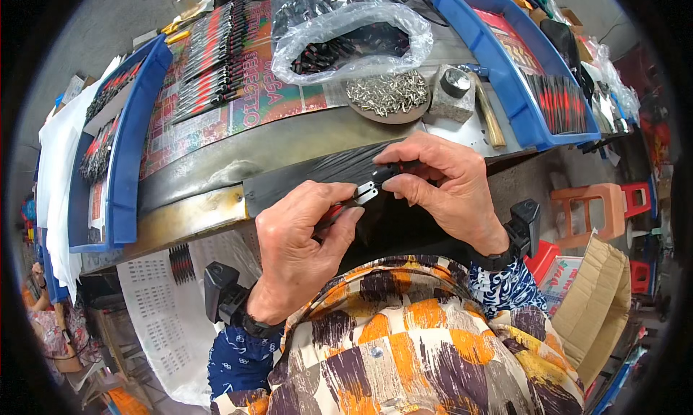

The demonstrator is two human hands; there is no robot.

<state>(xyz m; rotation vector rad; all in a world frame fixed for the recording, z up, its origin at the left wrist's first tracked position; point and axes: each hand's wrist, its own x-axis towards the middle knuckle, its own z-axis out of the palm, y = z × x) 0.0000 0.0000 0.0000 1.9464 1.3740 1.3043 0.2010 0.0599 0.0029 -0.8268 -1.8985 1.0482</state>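
My left hand (307,234) grips the red-and-black handle (331,214) by the bench's near edge (289,187), seemingly to leave its holed metal tabs (367,191) exposed; my right hand (446,180) pinches a black piece (385,173) at their tips.

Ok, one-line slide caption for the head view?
Left hand holding a red-and-black piece with flat silver metal tabs; right hand pinching a small rounded black part beside them.
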